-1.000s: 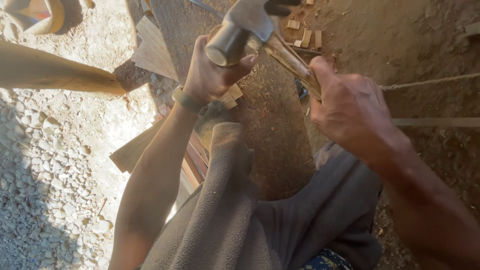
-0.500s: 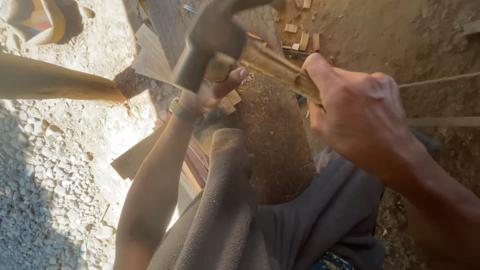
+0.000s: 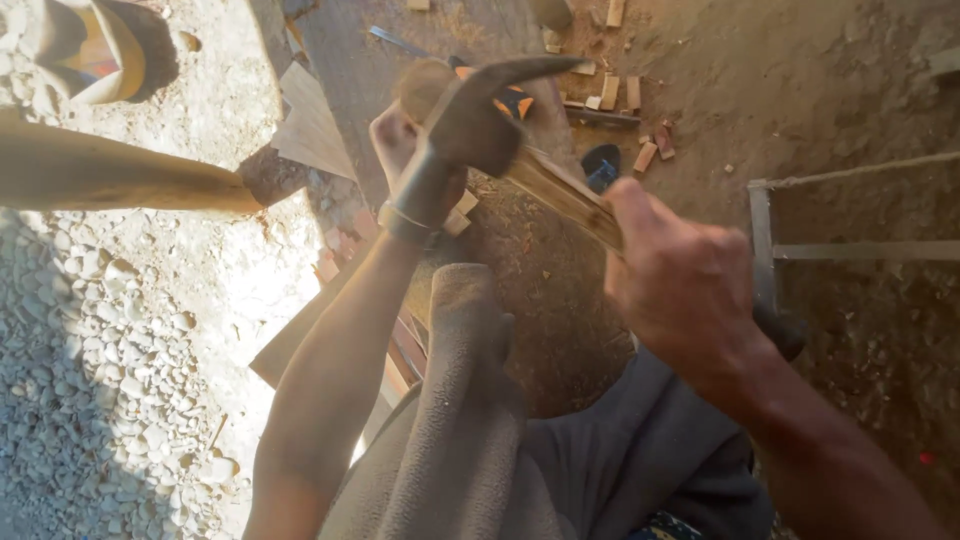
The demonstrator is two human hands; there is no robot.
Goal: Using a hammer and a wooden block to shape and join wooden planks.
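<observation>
My right hand [image 3: 690, 290] grips the wooden handle of a claw hammer [image 3: 560, 195] near its end. The dark steel hammer head [image 3: 465, 125] is low in front of my left hand [image 3: 395, 140], with the claw pointing right. My left hand is closed around a pale, round-ended wooden piece [image 3: 425, 85] and is partly hidden by the hammer head. A metal bracelet [image 3: 405, 222] circles my left wrist. An orange and black object [image 3: 512, 102] shows just behind the hammer head; what it is cannot be made out.
My knee in grey trousers [image 3: 460, 400] rises below the hands. A thick wooden pole [image 3: 110, 175] lies at the left over gravel [image 3: 100, 350]. A triangular board [image 3: 312, 125], small wood offcuts [image 3: 625, 95] and a metal frame [image 3: 850, 250] lie on the dirt.
The hammer head has swung down from high above to the level of my left hand. My right hand has dropped and moved right with the handle.
</observation>
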